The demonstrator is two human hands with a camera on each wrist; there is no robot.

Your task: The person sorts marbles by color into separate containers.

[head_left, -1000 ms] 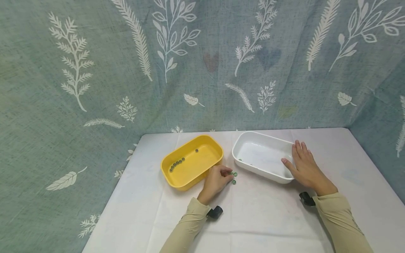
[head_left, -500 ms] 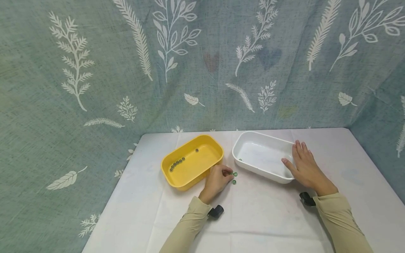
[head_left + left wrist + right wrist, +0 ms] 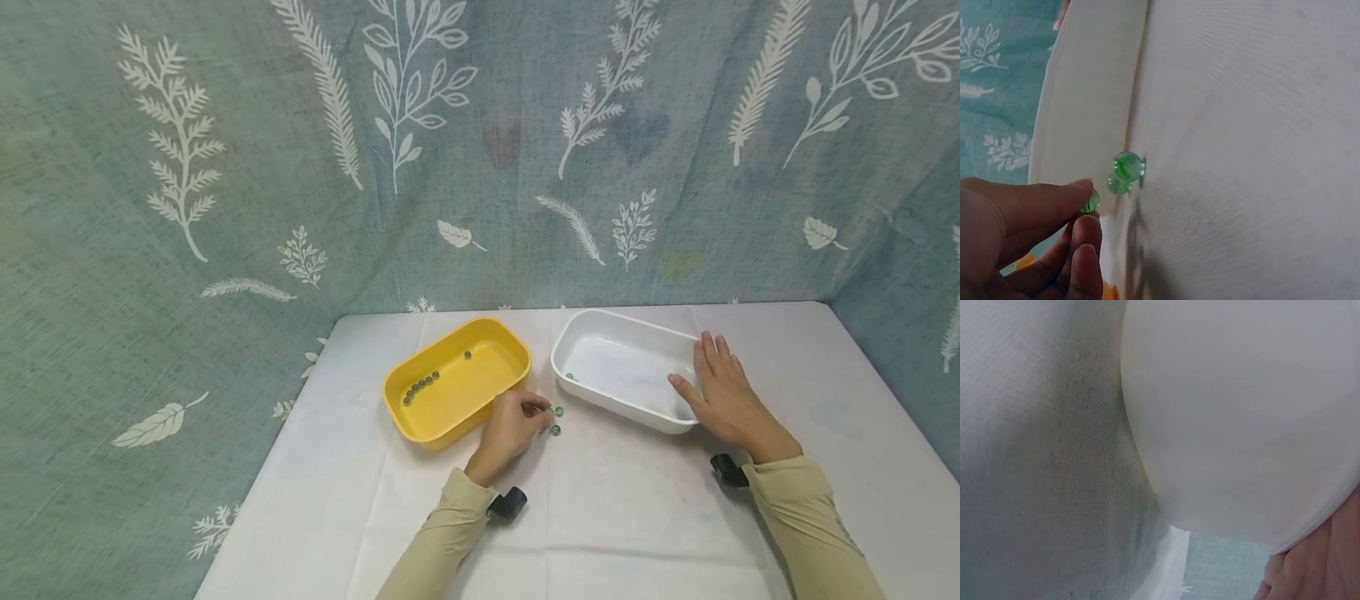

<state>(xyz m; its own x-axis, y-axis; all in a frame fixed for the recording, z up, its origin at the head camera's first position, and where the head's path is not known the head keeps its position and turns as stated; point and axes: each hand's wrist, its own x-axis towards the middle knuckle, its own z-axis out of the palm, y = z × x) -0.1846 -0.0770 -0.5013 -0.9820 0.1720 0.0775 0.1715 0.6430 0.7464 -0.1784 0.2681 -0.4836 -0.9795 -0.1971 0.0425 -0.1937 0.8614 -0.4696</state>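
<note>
My left hand (image 3: 512,433) pinches a green glass marble (image 3: 1090,202) between thumb and index finger, low over the table beside the yellow tray. Just past those fingertips, two more green marbles (image 3: 1128,166) lie on the cloth, one partly behind the other in the left wrist view. The white tray (image 3: 626,407) stands to their right, with one green marble (image 3: 570,377) visible at its left end. My right hand (image 3: 723,398) rests on that tray's right end, fingers straight and thumb over the rim. Its palm side is hidden.
The yellow tray (image 3: 450,435) holds several dark marbles (image 3: 422,384), most in a row along its left side. A white cloth (image 3: 630,517) covers the table. Behind it hangs a leaf-patterned curtain (image 3: 480,167).
Both hands have stayed nearly in place. A small marble seen by the white tray's near wall a second ago is out of sight now.
</note>
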